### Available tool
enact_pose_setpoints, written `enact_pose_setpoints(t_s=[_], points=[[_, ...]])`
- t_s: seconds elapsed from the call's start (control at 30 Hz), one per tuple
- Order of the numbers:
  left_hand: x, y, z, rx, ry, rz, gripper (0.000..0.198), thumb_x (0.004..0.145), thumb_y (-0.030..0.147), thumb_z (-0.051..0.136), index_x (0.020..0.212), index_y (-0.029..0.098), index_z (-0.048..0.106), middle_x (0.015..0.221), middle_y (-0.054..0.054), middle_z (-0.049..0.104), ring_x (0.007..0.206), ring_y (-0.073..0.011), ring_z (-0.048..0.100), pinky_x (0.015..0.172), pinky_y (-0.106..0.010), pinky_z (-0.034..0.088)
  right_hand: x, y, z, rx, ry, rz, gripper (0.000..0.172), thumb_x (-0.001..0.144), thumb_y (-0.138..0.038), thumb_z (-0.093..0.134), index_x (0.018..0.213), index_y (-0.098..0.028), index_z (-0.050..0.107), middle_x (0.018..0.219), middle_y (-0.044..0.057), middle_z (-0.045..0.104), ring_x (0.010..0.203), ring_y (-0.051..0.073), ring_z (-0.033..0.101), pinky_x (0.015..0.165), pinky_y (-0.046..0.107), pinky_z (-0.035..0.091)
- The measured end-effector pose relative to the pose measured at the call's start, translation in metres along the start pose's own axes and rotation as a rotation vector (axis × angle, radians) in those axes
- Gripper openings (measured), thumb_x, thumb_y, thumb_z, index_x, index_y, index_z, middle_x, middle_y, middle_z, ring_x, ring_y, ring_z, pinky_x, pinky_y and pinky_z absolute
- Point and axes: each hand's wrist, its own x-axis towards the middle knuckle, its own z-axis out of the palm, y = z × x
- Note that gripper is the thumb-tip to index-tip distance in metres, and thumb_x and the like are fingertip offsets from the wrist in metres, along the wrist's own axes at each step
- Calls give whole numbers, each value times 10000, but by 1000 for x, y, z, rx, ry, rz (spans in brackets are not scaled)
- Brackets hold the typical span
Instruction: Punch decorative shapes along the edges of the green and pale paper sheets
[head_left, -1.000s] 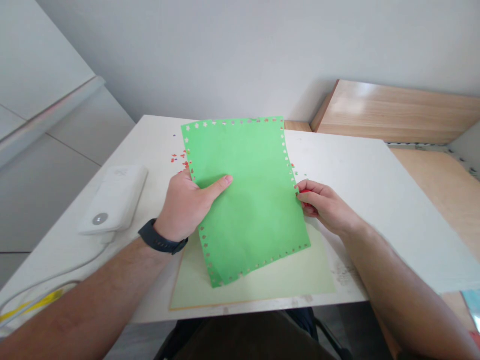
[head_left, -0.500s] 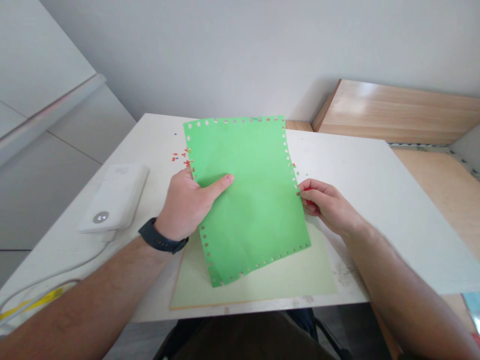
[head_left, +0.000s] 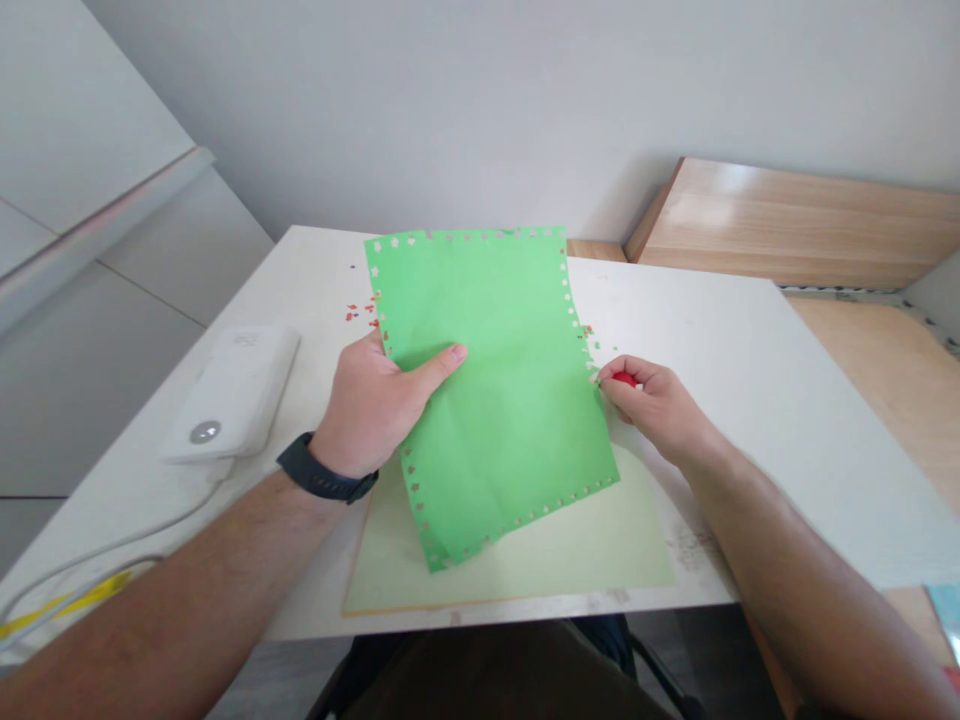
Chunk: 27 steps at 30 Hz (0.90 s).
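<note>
Green star-punched paper (head_left: 502, 400) was pinched by the left hand (head_left: 375, 410) to keep it lifted, a red object (head_left: 624, 379) gripped in the curled right hand (head_left: 660, 410)

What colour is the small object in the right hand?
Red: the small object at the fingers of the right hand shows best in the head view.
</note>
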Motion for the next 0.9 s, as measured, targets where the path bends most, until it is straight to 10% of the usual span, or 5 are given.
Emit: enact_pose_setpoints(t_s=[0.6,0.9], points=[[3,-7,0,30,-7,-37,448,793,462,855,1173,230,805,1197,-71,811,1081,-316,777,1052,-472,612,16,6,-1,-479,257,-161,373,966,-436,616,1241,-230,762,743,13,653,641,177,515,690,338,399],[4,-5,0,1,-16,-39,449,808,445,855,1202,238,797,1194,-49,814,1069,-289,783,1057,-450,615,7,1,2,121,125,-26,336,976,-555,597,906,-227,621,691,-28,502,587,133,403,532,289,278]])
